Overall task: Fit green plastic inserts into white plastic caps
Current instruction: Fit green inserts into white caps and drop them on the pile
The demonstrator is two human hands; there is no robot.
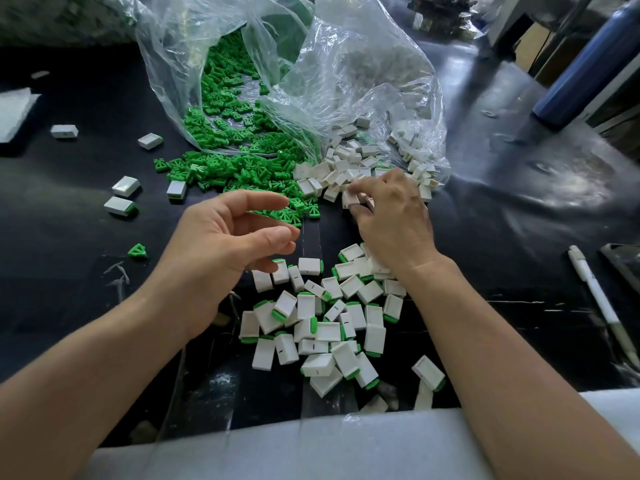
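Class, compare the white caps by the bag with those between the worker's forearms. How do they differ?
The far caps show no green; the near caps have green ends. The far caps spill from a clear bag; the near caps lie loose on the black table. Both are white, box-shaped.

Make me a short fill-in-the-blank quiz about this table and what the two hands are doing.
1. The right hand pinches a ____ cap.
2. The left hand holds ____.
3. The loose inserts spilling from the clear bag are ____ in colour.
4. The pen lies on the person's ____ side.
Missing words: white; nothing; green; right.
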